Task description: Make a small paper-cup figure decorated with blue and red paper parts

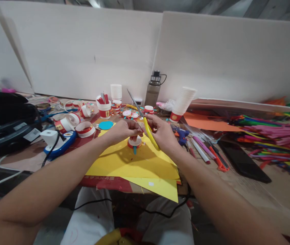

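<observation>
Yellow-handled scissors [150,133] are held in my right hand [160,131], their blades pointing up and to the left. Just left of it, my left hand [126,130] has its fingers pinched together near the right fingertips; what lies between them is too small to make out. Directly below my left fingers, a small cut paper-cup piece [134,142] with a red band and a teal strip [135,150] at its front rests on yellow paper sheets [124,165]. A blue disc [105,125] lies at the upper left of the sheets.
At the left are cut cup rings [85,129], a blue power strip [61,145] and a black bag [4,119]. Behind stand a cup of markers [104,109], a bottle [153,91] and stacked cups [183,103]. Pens [201,149], a phone [244,161] and pipe cleaners [283,134] lie right.
</observation>
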Action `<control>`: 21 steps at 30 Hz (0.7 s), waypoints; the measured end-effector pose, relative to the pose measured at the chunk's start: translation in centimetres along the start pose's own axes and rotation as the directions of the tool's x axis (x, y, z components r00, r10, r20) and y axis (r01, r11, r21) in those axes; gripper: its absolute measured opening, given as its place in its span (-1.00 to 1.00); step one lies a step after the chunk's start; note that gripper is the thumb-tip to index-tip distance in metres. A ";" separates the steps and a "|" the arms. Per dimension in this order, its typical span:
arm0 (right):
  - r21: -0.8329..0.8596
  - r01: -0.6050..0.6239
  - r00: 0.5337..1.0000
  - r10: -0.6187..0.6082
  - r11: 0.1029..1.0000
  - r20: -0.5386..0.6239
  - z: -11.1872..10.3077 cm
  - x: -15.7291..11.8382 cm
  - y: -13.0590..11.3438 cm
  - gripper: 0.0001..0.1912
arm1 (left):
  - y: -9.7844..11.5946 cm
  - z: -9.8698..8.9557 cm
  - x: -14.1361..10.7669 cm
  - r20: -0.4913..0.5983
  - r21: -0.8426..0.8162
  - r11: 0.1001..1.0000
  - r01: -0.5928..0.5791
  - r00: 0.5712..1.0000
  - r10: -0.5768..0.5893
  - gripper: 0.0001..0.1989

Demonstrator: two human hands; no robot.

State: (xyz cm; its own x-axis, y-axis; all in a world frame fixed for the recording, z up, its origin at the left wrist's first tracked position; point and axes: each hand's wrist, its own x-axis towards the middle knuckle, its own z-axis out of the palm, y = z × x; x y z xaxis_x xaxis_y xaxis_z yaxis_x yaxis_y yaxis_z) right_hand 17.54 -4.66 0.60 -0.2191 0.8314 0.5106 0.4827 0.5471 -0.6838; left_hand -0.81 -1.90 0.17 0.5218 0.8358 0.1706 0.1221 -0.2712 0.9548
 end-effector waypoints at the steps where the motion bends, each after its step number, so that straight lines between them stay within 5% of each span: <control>1: -0.006 0.004 1.000 -0.004 1.000 -0.002 0.0 0.0 0.0 -0.47 | 0.1 0.0 0.0 0.001 0.004 1.000 -0.003 1.000 0.003 -0.82; 12: 0.024 0.029 0.999 -0.030 0.999 0.026 0.3 -0.1 0.1 -0.49 | 0.7 0.3 -0.1 0.010 -0.020 1.000 0.024 1.000 -0.024 -0.88; 21: 0.161 -0.062 0.997 0.055 0.985 0.049 0.4 0.1 0.3 -0.43 | 0.1 0.1 0.0 -0.014 0.016 1.000 0.015 1.000 -0.015 -0.91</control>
State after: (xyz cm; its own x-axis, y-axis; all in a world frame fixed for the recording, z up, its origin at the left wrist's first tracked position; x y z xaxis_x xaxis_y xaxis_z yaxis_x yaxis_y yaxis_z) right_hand 17.34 -4.40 0.20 -0.2334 0.8638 0.4466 0.3521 0.5032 -0.7892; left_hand -0.72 -1.92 0.22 0.5082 0.8463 0.1598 0.1433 -0.2661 0.9532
